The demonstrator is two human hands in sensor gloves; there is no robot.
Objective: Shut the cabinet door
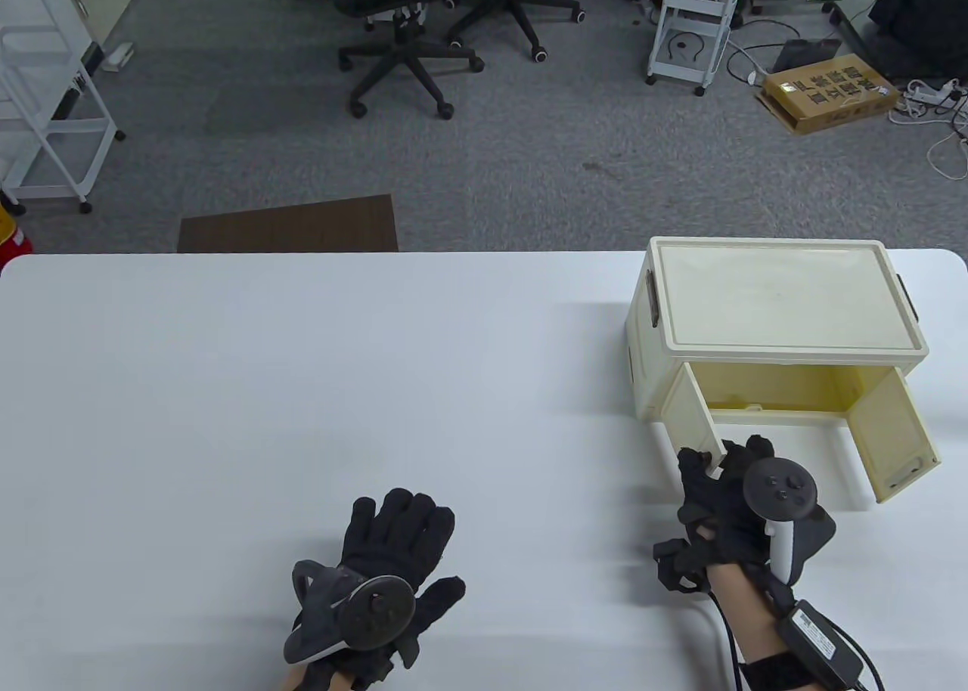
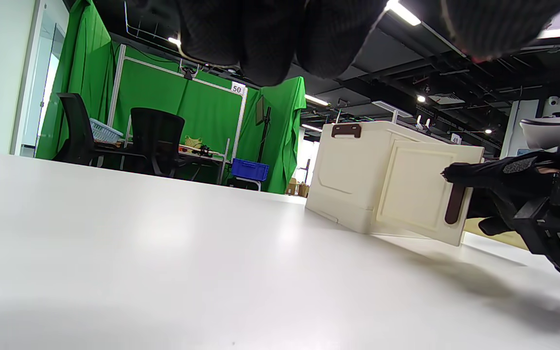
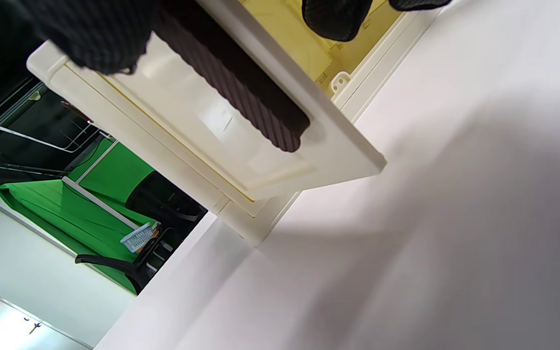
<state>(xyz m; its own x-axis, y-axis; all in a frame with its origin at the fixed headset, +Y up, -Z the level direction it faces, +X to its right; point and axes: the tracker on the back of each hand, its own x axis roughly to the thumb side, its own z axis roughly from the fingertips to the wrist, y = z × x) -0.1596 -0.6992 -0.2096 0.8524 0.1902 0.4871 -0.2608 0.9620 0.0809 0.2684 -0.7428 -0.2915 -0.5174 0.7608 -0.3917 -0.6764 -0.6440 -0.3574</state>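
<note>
Cream plastic cabinet (image 1: 779, 320) sits at the far right of the white table (image 1: 302, 388), its back near the table's far edge, its open front facing the person. Both doors stand swung out. Left door (image 1: 692, 419) sticks out toward the person, roughly square to the front, free edge nearest the person. Right door (image 1: 896, 438) is swung out and splayed a bit to the right, brown handle (image 1: 907, 478) at its free end, close to the table's right edge. Yellowish interior (image 1: 786, 388) shows between the doors.

Right hand (image 1: 730, 506) grasps the free edge of the left door: thumb on the door's outer face, fingers (image 1: 756, 449) curled over to the inner side. In the left wrist view the gloved fingertips (image 2: 460, 174) sit on the outer face at the top of that door's brown handle (image 2: 454, 204). The right wrist view shows the same ribbed brown handle (image 3: 241, 92) close up, glove on both sides of the door panel (image 3: 202, 126), door's bottom edge just above the table.

Left hand (image 1: 393, 562) lies flat, palm down, fingers spread and released, holding nothing, on the table near the front edge, well apart from the cabinet. Wide bare tabletop between left hand and cabinet, and to the left of the left door. Bare table strip between the two door ends in front of the opening.

Beyond the table: grey carpet, office chairs (image 1: 423, 18), white carts (image 1: 692, 26), cardboard box (image 1: 832, 90).
</note>
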